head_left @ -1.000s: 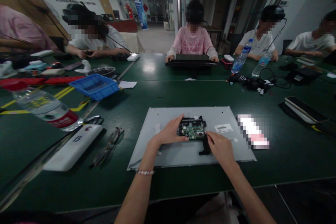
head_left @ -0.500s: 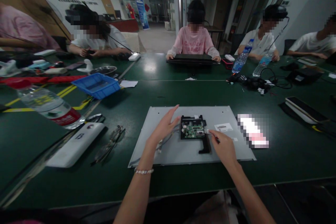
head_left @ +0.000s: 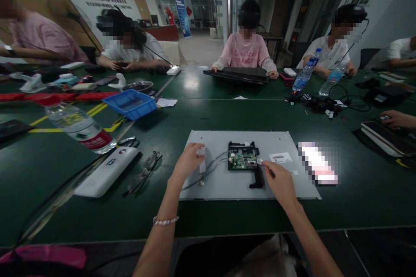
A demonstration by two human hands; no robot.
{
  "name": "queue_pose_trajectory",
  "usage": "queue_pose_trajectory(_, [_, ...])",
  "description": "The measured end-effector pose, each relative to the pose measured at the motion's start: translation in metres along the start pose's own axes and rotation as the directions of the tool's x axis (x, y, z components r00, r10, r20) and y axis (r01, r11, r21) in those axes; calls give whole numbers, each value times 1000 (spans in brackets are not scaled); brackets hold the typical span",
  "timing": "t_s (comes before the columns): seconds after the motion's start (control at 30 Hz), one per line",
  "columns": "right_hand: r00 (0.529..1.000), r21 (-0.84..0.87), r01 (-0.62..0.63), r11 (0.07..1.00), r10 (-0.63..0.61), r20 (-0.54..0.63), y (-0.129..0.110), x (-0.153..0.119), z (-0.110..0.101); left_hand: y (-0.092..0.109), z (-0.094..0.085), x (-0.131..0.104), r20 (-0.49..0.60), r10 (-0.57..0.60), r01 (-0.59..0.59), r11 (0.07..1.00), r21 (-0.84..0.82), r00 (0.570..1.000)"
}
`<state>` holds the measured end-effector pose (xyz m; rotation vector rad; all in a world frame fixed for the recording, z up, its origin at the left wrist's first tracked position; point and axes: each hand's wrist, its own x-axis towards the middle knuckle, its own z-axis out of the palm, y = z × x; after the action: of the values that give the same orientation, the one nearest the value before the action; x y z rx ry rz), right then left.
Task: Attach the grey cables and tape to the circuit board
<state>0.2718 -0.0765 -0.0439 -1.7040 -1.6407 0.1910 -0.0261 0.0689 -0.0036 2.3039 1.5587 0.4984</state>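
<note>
A flat grey panel [head_left: 221,190] lies in front of me, and a green circuit board [head_left: 242,161] in a black bracket [head_left: 256,179] rests on it. My left hand [head_left: 188,162] is over the panel's left part, its bent fingers and thumb closed around a narrow white strip [head_left: 202,164]. Whether the strip is lifted off the panel I cannot tell. Grey cables [head_left: 212,166] run from the board towards that hand. My right hand [head_left: 279,179] pinches a small white tab [head_left: 259,162] at the board's right edge. A white label [head_left: 281,158] is stuck farther right.
Left of the panel are eyeglasses [head_left: 143,173], a white power bank [head_left: 107,171], a water bottle [head_left: 81,127] and a blue tray [head_left: 131,106]. A blurred-out phone [head_left: 316,162] lies to the right. Several people sit around the table; a co-worker's hand [head_left: 398,119] is at the far right.
My left hand has drawn back left from beside the board, and its outstretched fingers have curled in. The white strip now shows. My right hand keeps its pinch, while the view has shifted slightly.
</note>
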Motion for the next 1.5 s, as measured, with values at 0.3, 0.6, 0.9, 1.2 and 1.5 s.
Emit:
queue_pose_trajectory(0.3, [999, -4, 35, 999, -36, -36, 4, -2, -1, 6, -15, 2, -93, -83, 64, 980, -189, 992])
queue_pose_trajectory(0.6, [970, -42, 231, 972, -234, -68, -20, 4, -10, 26, -23, -9, -13, -73, 59, 888, -456, 997])
queue_pose_trajectory(0.9, [861, 42, 463, 885, -460, 218, -89, 20, 9, 30, 3, -17, -24, -79, 73, 975, -208, 997])
queue_pose_trajectory(1.2, [711, 122, 601, 790, -598, 369, -101, 16, 38, 64, -1, -57, -142, 124, -98, 979, 178, 982])
queue_pose_trajectory(1.5, [694, 153, 584, 797, -588, 415, -100, 11, 38, 60, 25, -71, 12, 105, -105, 959, 265, 994])
